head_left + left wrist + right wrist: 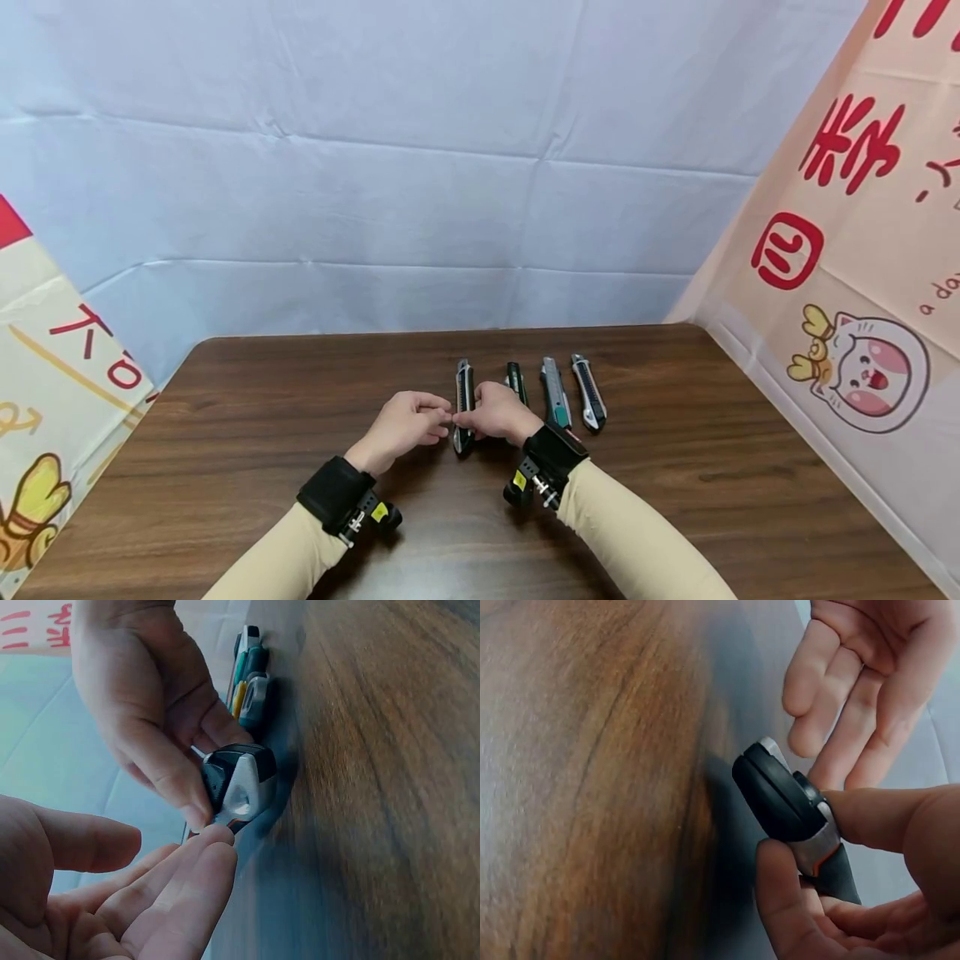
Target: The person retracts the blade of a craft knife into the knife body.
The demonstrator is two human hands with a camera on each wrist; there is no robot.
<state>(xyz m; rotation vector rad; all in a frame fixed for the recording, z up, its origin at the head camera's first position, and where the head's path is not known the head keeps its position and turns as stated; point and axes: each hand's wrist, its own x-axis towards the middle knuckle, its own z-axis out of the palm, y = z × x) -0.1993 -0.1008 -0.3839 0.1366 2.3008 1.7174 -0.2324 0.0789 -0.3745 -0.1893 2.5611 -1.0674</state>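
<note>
Four utility knives lie side by side on the brown wooden table [675,467]. My right hand [476,421] pinches the near end of the leftmost knife [464,392], a black and silver one with an orange strip. In the right wrist view its thumb and finger clamp the knife's butt [787,802]. My left hand [437,423] reaches in from the left, and its straight fingertips [214,844] touch the same end of the knife [241,784]. A dark green knife [513,375] is partly hidden behind my right hand.
A teal and grey knife [555,392] and a black and silver knife [588,392] lie to the right of my hands. A pale blue cloth [420,192] hangs behind the table. Printed banners stand at the left [45,400] and right [847,275].
</note>
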